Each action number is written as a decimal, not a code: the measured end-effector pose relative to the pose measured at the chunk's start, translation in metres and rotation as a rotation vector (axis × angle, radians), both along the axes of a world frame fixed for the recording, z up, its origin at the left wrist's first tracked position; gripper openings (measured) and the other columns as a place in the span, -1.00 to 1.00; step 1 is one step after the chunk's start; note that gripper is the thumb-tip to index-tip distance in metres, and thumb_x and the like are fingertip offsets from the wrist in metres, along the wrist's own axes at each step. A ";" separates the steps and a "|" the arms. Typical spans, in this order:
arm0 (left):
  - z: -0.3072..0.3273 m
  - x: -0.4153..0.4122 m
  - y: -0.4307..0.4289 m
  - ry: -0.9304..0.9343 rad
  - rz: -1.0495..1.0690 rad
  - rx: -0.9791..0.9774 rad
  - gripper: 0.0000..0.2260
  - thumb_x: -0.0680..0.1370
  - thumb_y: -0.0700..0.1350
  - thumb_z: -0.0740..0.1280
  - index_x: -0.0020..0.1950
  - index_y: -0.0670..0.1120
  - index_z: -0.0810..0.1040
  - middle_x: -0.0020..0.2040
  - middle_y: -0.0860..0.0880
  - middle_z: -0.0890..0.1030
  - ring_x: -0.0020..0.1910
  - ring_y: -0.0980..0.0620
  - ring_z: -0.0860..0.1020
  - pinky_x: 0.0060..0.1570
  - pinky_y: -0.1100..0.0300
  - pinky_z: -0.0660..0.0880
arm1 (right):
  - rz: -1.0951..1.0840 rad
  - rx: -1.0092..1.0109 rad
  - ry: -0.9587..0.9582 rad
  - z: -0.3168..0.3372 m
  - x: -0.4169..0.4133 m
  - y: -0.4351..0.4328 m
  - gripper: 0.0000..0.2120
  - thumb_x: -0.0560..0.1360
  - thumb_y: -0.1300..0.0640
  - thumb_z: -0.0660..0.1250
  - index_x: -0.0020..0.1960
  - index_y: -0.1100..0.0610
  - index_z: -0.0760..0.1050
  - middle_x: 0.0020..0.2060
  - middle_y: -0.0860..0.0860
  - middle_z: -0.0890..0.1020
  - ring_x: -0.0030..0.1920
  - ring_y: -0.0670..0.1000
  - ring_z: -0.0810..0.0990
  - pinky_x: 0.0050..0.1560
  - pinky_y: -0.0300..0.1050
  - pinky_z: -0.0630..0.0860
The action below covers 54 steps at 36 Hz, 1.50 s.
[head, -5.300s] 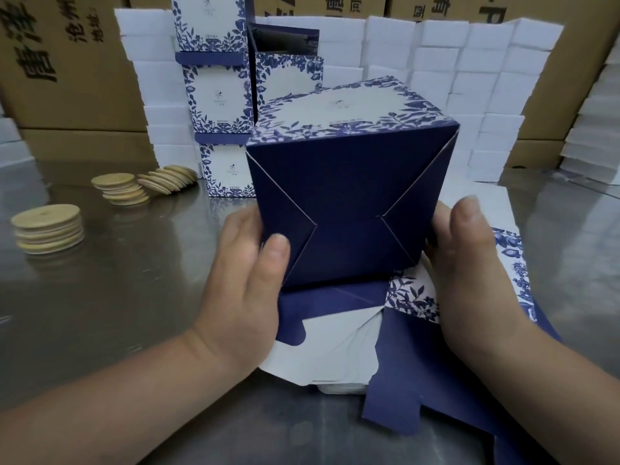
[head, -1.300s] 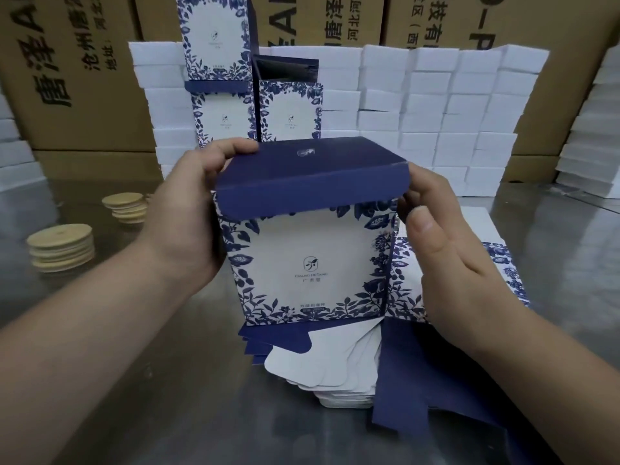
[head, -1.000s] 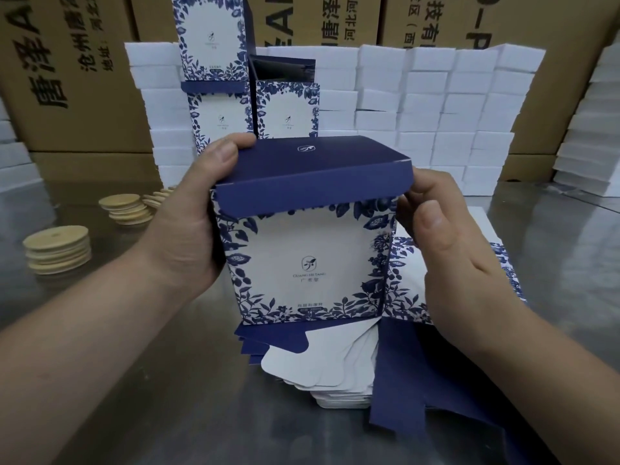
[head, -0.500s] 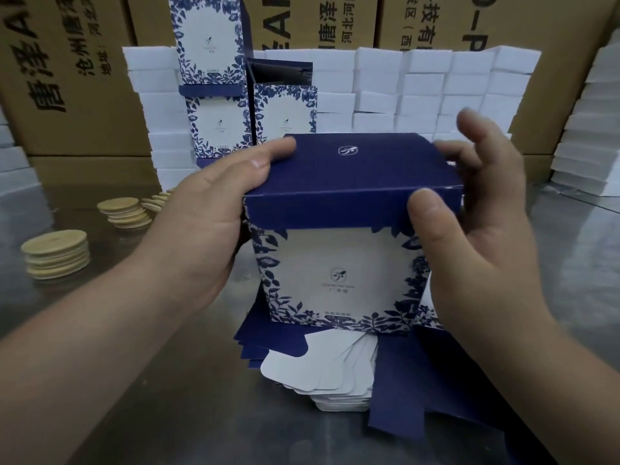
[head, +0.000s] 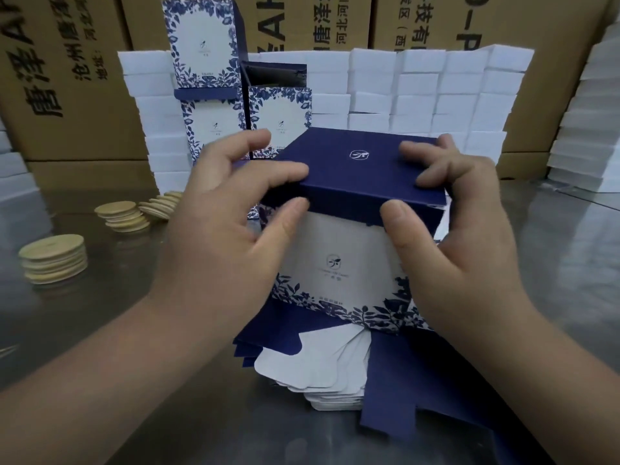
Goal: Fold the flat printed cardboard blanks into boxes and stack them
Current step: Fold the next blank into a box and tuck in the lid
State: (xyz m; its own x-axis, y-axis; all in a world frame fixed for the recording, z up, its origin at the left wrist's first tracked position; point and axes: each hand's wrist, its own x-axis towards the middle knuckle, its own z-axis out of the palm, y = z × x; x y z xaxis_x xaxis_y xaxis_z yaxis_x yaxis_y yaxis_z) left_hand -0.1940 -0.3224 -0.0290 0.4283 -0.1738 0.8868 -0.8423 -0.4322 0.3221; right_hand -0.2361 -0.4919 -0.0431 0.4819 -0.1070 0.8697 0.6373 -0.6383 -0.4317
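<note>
**Head view**

- Square cardboard box: white front panel with a blue leaf border and a small logo. A navy blue lid flap is folded across the top. The box is held upright. Whether its base touches anything cannot be told.
- Left hand: clasped on the box's upper left corner. The thumb is pressed to the front panel just under the lid edge and the forefinger is laid on the lid.
- Right hand: clasped on the box's upper right corner. The thumb is set on the lid's front lip and the fingers are curled on top.
- Pile of flat navy-and-white blanks: spread beneath and in front of the box on the grey metal table.
- Column of finished boxes in the same print: stacked behind the box, to its left.
- One open box: placed beside that column, lid raised.
- Pale round wooden discs: piled left of the box, with a second pile farther back.
- Wall of white blocks: stacked behind the box.
- Brown printed cartons: ranged behind the box, beyond the white blocks.
</note>
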 end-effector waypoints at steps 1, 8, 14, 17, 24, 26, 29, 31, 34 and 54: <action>0.000 -0.001 0.001 -0.098 0.072 0.040 -0.79 0.49 -0.12 0.33 0.07 0.13 0.52 0.22 0.11 0.38 0.22 0.16 0.42 0.25 0.13 0.40 | -0.001 -0.038 -0.004 0.000 0.000 -0.002 -0.86 0.45 -0.08 0.16 -0.05 -0.13 0.23 0.16 -0.30 0.37 0.38 -0.30 0.20 0.32 -0.41 0.19; -0.004 -0.008 -0.007 -0.349 0.284 0.274 -0.75 0.51 -0.21 0.31 0.16 -0.23 0.58 0.06 -0.17 0.60 0.05 -0.17 0.50 0.10 0.09 0.32 | 0.033 -0.169 0.019 -0.002 0.000 -0.010 -0.65 0.49 0.01 -0.01 0.26 -0.01 0.23 0.36 -0.05 0.30 0.48 -0.05 0.11 0.44 -0.16 0.09; 0.007 -0.017 -0.017 -0.094 0.190 0.285 -0.59 0.52 0.07 0.15 0.19 -0.15 0.56 0.06 -0.11 0.55 0.04 -0.01 0.45 0.03 0.23 0.29 | -0.033 -0.221 0.017 0.000 0.001 -0.014 -0.50 0.48 0.09 0.00 0.38 0.21 0.31 0.35 0.01 0.37 0.44 0.10 0.28 0.40 0.01 0.21; 0.010 -0.015 -0.027 -0.046 0.160 0.277 -0.53 0.48 0.14 0.11 0.15 -0.19 0.50 0.00 -0.06 0.48 0.02 -0.05 0.45 0.06 0.23 0.26 | -0.088 -0.267 -0.014 0.000 0.005 -0.009 -0.56 0.49 0.15 0.06 0.31 0.27 0.40 0.27 -0.04 0.37 0.39 0.07 0.27 0.41 -0.11 0.18; 0.005 -0.003 -0.040 0.171 0.096 0.045 -0.54 0.28 0.30 0.27 0.00 0.06 0.26 -0.07 0.21 0.35 0.13 0.05 0.40 -0.04 0.31 0.27 | -0.075 -0.329 -0.060 0.003 0.002 -0.011 -0.41 0.43 0.15 0.16 0.45 0.21 0.19 0.32 -0.04 0.33 0.32 -0.03 0.36 0.25 -0.32 0.27; 0.004 -0.001 -0.039 0.189 0.069 -0.001 -0.53 0.26 0.28 0.31 0.01 0.07 0.27 0.02 0.18 0.39 0.17 0.08 0.41 0.00 0.30 0.32 | -0.007 -0.288 -0.088 0.003 0.003 -0.014 -0.41 0.43 0.17 0.18 0.44 0.13 0.12 0.39 -0.02 0.25 0.34 -0.04 0.37 0.27 -0.34 0.30; 0.002 0.000 -0.038 0.169 0.036 -0.012 -0.54 0.25 0.30 0.22 0.02 0.08 0.28 0.09 0.15 0.42 0.20 0.10 0.42 0.07 0.29 0.36 | -0.065 -0.226 -0.159 0.005 0.008 -0.029 -0.45 0.44 0.16 0.20 0.40 0.08 0.16 0.40 -0.06 0.18 0.41 0.03 0.31 0.36 -0.09 0.29; 0.000 0.001 -0.036 0.180 -0.015 -0.032 -0.57 0.27 0.28 0.22 0.03 0.10 0.29 0.09 0.24 0.41 0.32 0.09 0.37 0.20 0.23 0.36 | -0.047 -0.029 -0.114 0.010 0.010 -0.040 -0.51 0.45 0.08 0.15 0.36 -0.14 0.19 0.40 -0.20 0.20 0.44 -0.16 0.23 0.41 -0.19 0.22; -0.007 0.003 -0.029 0.167 -0.148 -0.079 -0.65 0.31 0.22 0.26 0.03 0.17 0.31 0.19 0.25 0.42 0.42 0.17 0.26 0.35 0.14 0.31 | 0.018 0.212 0.016 0.010 0.011 -0.051 -0.66 0.47 -0.05 0.07 0.18 -0.39 0.32 0.31 -0.41 0.31 0.38 -0.39 0.19 0.37 -0.42 0.14; -0.015 0.032 -0.010 0.019 -0.411 -0.199 -0.78 0.57 -0.20 0.13 0.12 0.06 0.43 0.16 0.07 0.52 0.23 0.11 0.49 0.26 0.19 0.36 | 0.371 0.168 0.172 0.011 0.012 -0.055 -0.50 0.31 -0.06 0.27 0.24 -0.23 0.36 0.46 -0.22 0.21 0.42 -0.24 0.26 0.34 -0.16 0.32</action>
